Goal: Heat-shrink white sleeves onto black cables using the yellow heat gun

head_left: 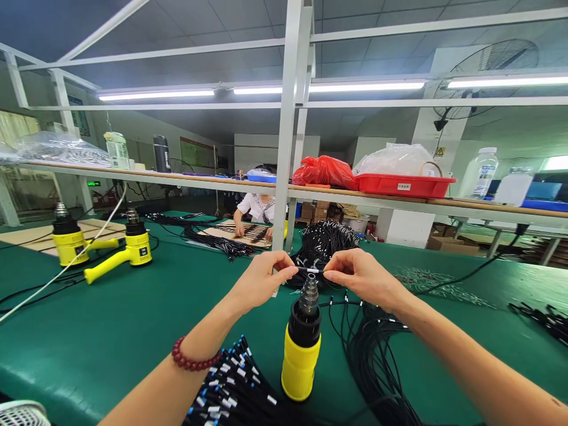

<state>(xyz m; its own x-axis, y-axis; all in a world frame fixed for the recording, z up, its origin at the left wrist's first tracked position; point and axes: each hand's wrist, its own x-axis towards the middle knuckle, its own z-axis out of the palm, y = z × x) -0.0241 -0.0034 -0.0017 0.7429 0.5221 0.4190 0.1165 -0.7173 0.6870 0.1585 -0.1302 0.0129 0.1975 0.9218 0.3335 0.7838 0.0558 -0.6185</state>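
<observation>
Between my two hands a thin black cable point(303, 270) with a white sleeve on it is stretched level. My left hand point(266, 278) pinches it at one end, and my right hand point(357, 275) pinches it at the other. Just below the sleeve is the metal nozzle of a yellow heat gun point(302, 361), which stands upright, nozzle up. A bundle of black cables with white and blue ends point(235, 384) lies to the left of the gun. Loops of black cable point(373, 349) lie to its right, under my right forearm.
Two more yellow heat guns point(138, 245) stand at the left on the green table point(177, 319). A large heap of black cables point(331, 236) lies behind my hands, near a white post point(287, 130). Thin clear scraps point(439, 284) lie at the right. A person point(257, 210) works across the table.
</observation>
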